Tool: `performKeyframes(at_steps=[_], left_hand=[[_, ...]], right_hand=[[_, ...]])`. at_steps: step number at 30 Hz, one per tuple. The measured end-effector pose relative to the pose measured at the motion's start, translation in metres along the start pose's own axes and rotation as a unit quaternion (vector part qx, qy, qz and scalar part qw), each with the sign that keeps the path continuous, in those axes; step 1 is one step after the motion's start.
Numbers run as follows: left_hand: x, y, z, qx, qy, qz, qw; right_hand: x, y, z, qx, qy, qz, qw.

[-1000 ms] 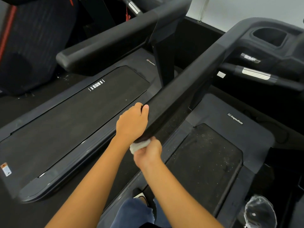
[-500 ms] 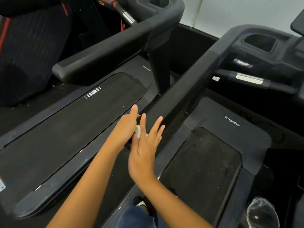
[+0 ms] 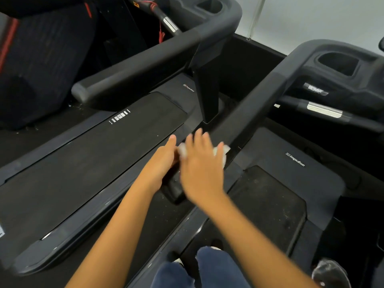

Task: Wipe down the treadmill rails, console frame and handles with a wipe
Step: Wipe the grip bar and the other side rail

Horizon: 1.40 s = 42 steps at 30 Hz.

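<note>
Nearest us, our knees (image 3: 209, 267) in blue denim stand in the gap between two treadmills, and a crumpled clear plastic wrapper (image 3: 330, 273) lies low on our right. Our arms reach forward to the lower end of the handrail (image 3: 255, 104) of the right-hand machine. Our right hand (image 3: 201, 167) lies over the rail with fingers straight and spread, pressing the white wipe (image 3: 182, 150) flat so that it wraps the top of the bar; the wipe shows at both sides of the fingers. Our left hand (image 3: 164, 161) lies along the rail's left flank with fingers extended, probably to steady the wipe's edge, but blur and the right hand hide its thumb, so we cannot tell whether it pinches anything. Beneath, the dusty belt (image 3: 268, 204) is no part of this job. Further up, the rail climbs clear to the console frame (image 3: 307, 50) and the handle (image 3: 324, 110) with its silver plate, which we judge not yet wiped. The neighbouring treadmill (image 3: 93, 163) and its post (image 3: 207, 94) stand close on the left, crowding our elbow room.
</note>
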<state>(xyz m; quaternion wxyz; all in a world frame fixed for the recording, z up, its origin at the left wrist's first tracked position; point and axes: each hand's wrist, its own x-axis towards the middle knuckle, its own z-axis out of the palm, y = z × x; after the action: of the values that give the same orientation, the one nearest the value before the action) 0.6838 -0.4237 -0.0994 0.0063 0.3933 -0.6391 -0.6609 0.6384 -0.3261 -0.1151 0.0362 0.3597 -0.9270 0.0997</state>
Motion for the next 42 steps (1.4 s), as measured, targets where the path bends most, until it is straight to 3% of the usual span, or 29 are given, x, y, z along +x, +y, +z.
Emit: performKeyframes(at_steps=[4,6,9,13,15,17,20,22,25,28,30,33,35,38,42], left_hand=[[0.008,0.002,-0.004,-0.018,0.031,-0.017,0.999],[0.013,0.008,0.001,-0.014,0.026,-0.004,1.0],[0.018,0.017,0.018,0.012,0.032,0.012,0.999],[0.027,0.026,0.044,0.108,0.037,0.021,0.993],[0.034,0.035,0.059,0.154,0.052,0.031,0.986],[0.041,0.048,0.073,0.177,0.065,0.048,0.981],[0.051,0.062,0.089,0.19,0.071,0.052,0.978],[0.055,0.066,0.095,0.205,0.084,0.054,0.974],[0.057,0.069,0.103,0.214,0.098,0.047,0.971],[0.064,0.071,0.108,0.196,0.117,0.046,0.973],[0.069,0.076,0.11,0.153,0.122,0.053,0.979],[0.078,0.086,0.11,0.054,0.13,0.032,0.99],[0.082,0.089,0.11,0.018,0.13,0.024,0.991],[0.087,0.086,0.116,0.046,0.114,0.037,0.992],[0.084,0.084,0.131,0.142,0.14,0.047,0.979]], right_hand=[[-0.036,-0.005,-0.009,0.093,-0.079,-0.131,0.984],[0.006,0.031,-0.008,0.014,-0.052,-0.172,0.984],[0.088,0.098,-0.011,-0.071,-0.036,-0.06,0.995],[0.155,0.151,-0.014,-0.014,-0.038,0.056,0.998],[0.134,0.126,-0.011,-0.044,0.001,0.047,0.998],[0.09,0.094,-0.008,-0.021,0.014,-0.039,0.999],[0.072,0.102,-0.016,0.06,-0.042,-0.132,0.988],[0.108,0.131,-0.014,0.017,-0.01,-0.116,0.993],[0.16,0.167,-0.014,-0.002,-0.018,-0.007,1.0],[0.153,0.153,-0.012,-0.015,0.001,0.019,1.0],[0.118,0.129,-0.01,0.005,0.014,-0.026,1.0],[0.055,0.11,-0.016,0.123,-0.059,-0.136,0.981],[0.058,0.125,-0.021,0.133,-0.072,-0.184,0.971],[0.11,0.167,-0.014,0.069,0.017,-0.113,0.991],[0.156,0.197,-0.012,0.141,-0.006,0.071,0.987]])
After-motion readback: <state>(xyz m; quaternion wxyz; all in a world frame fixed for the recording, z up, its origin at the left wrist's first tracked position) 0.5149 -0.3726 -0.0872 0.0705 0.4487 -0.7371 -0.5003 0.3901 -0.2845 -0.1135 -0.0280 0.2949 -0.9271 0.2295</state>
